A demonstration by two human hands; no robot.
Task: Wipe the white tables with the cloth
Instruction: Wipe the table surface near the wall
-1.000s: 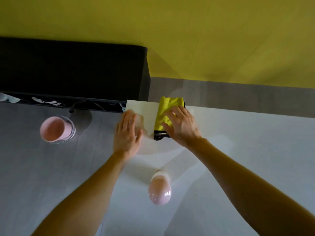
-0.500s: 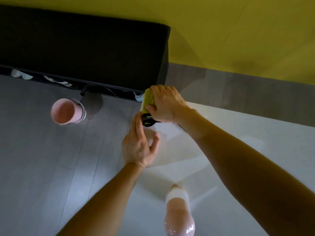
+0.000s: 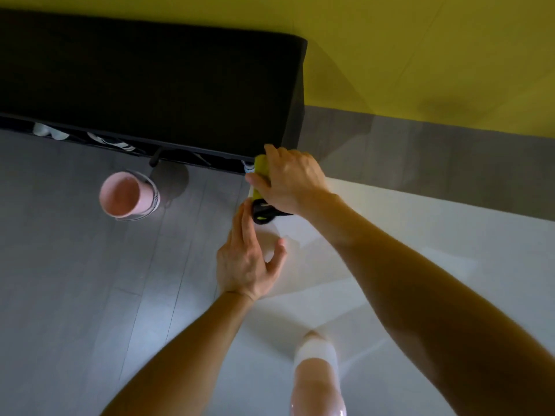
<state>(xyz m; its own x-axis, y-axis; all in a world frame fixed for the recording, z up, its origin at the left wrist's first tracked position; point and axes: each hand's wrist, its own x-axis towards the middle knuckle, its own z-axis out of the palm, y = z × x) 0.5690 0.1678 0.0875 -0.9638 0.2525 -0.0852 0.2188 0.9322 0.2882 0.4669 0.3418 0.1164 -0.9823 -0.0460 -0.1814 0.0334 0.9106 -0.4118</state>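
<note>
The white table point(image 3: 420, 235) fills the right half of the view, its far left corner near the middle. At that corner my right hand point(image 3: 292, 180) grips the yellow cloth point(image 3: 259, 165), fingers curled over it and most of it hidden under the palm. A black part of the cloth point(image 3: 263, 214) sticks out below the hand. My left hand point(image 3: 244, 259) rests on the table's left edge just in front of the cloth. Its fingers are straight and point toward the cloth, and its thumb spreads onto the tabletop.
A pink cup point(image 3: 127, 195) stands on the grey floor point(image 3: 75, 295) left of the table. A black bench point(image 3: 150, 85) lies along the yellow wall point(image 3: 420, 55) behind it. A pink and white vessel point(image 3: 316, 376) stands on the table near me.
My right hand has slid the cloth left across the table to the far left corner. My left hand has shifted to the table's left edge, just in front of the cloth.
</note>
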